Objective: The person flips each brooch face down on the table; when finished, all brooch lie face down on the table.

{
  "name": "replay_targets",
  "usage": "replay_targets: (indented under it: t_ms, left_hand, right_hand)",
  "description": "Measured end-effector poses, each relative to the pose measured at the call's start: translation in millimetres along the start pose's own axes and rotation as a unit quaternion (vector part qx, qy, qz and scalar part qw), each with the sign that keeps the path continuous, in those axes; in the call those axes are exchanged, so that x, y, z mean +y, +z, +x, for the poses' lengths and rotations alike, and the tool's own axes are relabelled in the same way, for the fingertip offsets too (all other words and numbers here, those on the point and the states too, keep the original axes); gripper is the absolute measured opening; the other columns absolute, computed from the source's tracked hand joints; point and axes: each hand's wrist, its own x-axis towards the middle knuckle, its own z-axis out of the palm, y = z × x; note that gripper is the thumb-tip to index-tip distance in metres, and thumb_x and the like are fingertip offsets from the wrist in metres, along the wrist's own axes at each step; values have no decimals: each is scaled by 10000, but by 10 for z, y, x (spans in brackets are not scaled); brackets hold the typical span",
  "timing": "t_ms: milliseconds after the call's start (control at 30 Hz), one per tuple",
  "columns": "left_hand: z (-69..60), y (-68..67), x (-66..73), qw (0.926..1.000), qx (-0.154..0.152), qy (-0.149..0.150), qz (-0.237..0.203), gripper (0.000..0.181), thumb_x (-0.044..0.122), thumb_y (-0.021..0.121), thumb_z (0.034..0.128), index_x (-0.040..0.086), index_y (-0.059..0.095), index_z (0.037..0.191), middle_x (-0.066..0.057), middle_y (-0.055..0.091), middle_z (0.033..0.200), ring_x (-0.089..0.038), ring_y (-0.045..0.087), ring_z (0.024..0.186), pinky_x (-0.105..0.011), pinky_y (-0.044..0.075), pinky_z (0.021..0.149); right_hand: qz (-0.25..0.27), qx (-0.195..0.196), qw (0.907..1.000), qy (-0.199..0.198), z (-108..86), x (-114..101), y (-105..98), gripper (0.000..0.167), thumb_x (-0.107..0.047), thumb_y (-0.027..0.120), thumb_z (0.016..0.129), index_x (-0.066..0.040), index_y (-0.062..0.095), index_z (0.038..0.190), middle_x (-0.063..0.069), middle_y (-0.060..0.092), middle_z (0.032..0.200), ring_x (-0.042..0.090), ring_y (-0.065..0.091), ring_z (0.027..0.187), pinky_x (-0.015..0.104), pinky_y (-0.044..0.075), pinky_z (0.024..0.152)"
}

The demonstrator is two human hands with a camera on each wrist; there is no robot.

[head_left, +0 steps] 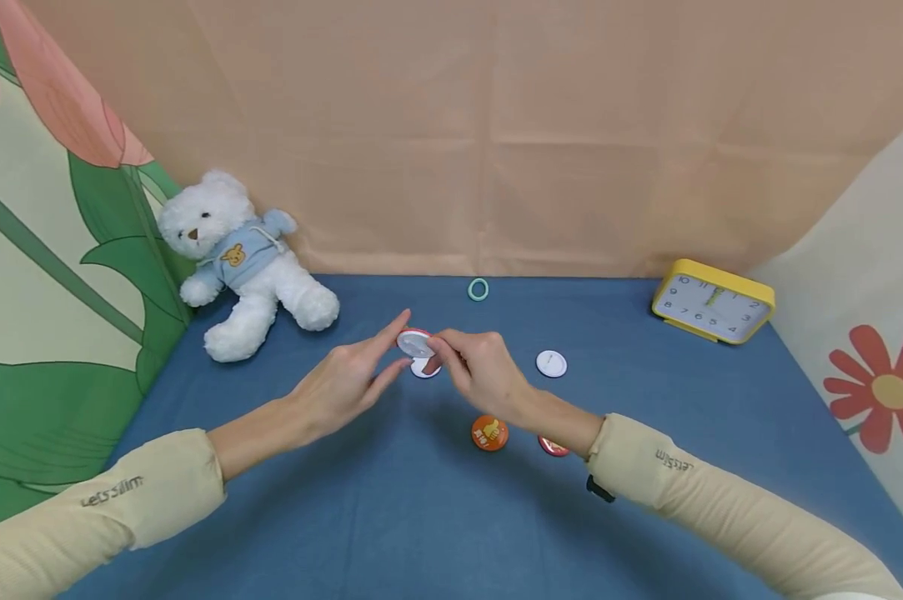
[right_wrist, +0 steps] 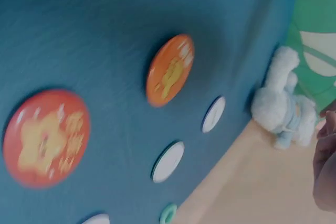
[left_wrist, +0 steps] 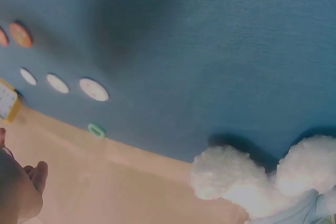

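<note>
In the head view, the right hand [head_left: 484, 371] pinches a round badge [head_left: 413, 343] at its right edge, between thumb and fingers. The badge's white back and a strip of red rim show. At its left, the left hand [head_left: 346, 382] has straight fingers and a spread thumb; whether they touch the badge is unclear. Beneath the held badge lies a white-backed badge [head_left: 424, 369], partly covered. Another white-backed badge [head_left: 551, 363] lies farther right. Nearer the person are an orange badge [head_left: 489, 433] and a red badge [head_left: 553, 447], the latter partly behind the right forearm.
A green ring [head_left: 478, 289] lies near the table's back edge. At the back left sits a white teddy bear [head_left: 248, 258] in a blue top; a yellow clock [head_left: 714, 302] stands at the back right. Three white badges, including one [left_wrist: 58, 83], show in the left wrist view.
</note>
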Motion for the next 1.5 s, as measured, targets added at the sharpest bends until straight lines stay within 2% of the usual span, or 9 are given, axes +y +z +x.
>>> replay_targets:
  t_ms: [200, 333, 533, 667, 933, 1133, 1267, 1367, 1500]
  left_hand:
    - [12, 6, 10, 9999, 37, 77, 92, 724, 131, 765, 853, 18, 398, 1467, -103, 691, 1136, -30, 367, 479, -182, 342, 461]
    - [-5, 14, 15, 10000, -31, 47, 72, 650, 126, 788, 829, -2, 489, 1392, -92, 720, 1054, -9, 353, 428, -183, 303, 425]
    - [-2, 35, 27, 9999, -103, -20, -126, 589, 136, 802, 809, 13, 544, 1324, -88, 729, 1033, -101, 680, 645, -136, 427, 492]
    - [-31, 56, 57, 9987, -291, -239, -329, 546, 122, 805, 803, 40, 572, 1290, -72, 730, 1031, -139, 716, 818, -158, 505, 587]
    - [-191, 215, 77, 9950, -549, -785, -269, 514, 122, 802, 809, 30, 591, 1269, -55, 735, 949, -109, 700, 724, -202, 509, 552]
    - [-348, 394, 80, 9895, -795, -1206, -15, 500, 164, 810, 807, 12, 614, 1241, 32, 592, 638, 17, 373, 427, -173, 354, 430]
    - [-451, 512, 75, 9854, -898, -1442, 91, 458, 202, 817, 796, 6, 639, 1170, -36, 682, 791, -31, 563, 569, -192, 463, 517]
    - [-503, 578, 65, 9821, -1014, -1577, 171, 441, 232, 820, 791, 14, 655, 1137, -133, 702, 1012, -205, 694, 877, -304, 559, 685]
    - [-548, 633, 50, 9760, -1316, -1722, 191, 478, 253, 820, 788, -11, 659, 1153, -249, 574, 1295, -377, 515, 1252, -466, 503, 905]
  right_hand:
    - [735, -101, 9889, 1285, 9, -107, -8, 235, -171, 553, 1010, -88, 737, 890, -68, 691, 698, 82, 349, 395, 238, 249, 397]
    - [780, -179, 9862, 1452, -14, -97, -4, 212, -162, 557, 1008, -68, 734, 938, -37, 669, 688, 81, 407, 438, 236, 314, 414]
    - [344, 12, 9970, 697, -74, 4, 10, 277, -107, 662, 938, -19, 675, 1200, -10, 674, 780, 50, 489, 548, 213, 432, 502]
    - [-177, -358, 9990, -178, -153, 74, 22, 450, -78, 762, 844, 35, 627, 1258, 50, 680, 863, 101, 524, 626, 162, 448, 556]
    - [-1626, -1187, 9767, -745, -273, 112, 83, 561, -196, 804, 815, 12, 602, 1295, 43, 636, 832, 116, 552, 679, 155, 468, 591]
    - [-2293, -1631, 9549, -946, -383, 147, 239, 522, -255, 782, 844, -6, 603, 1267, 3, 667, 855, 119, 600, 720, 196, 500, 610]
    - [-2293, -2007, 9491, -798, -447, 167, 364, 461, -255, 744, 883, -8, 593, 1241, 10, 674, 881, 128, 630, 753, 225, 523, 650]
    - [-2240, -2285, 9458, -552, -487, 183, 438, 430, -275, 710, 908, -16, 589, 1229, 17, 662, 923, 132, 643, 800, 249, 535, 677]
    - [-2541, -2615, 9306, -333, -543, 201, 515, 409, -346, 652, 943, -64, 587, 1232, 2, 636, 971, 121, 631, 860, 266, 536, 677]
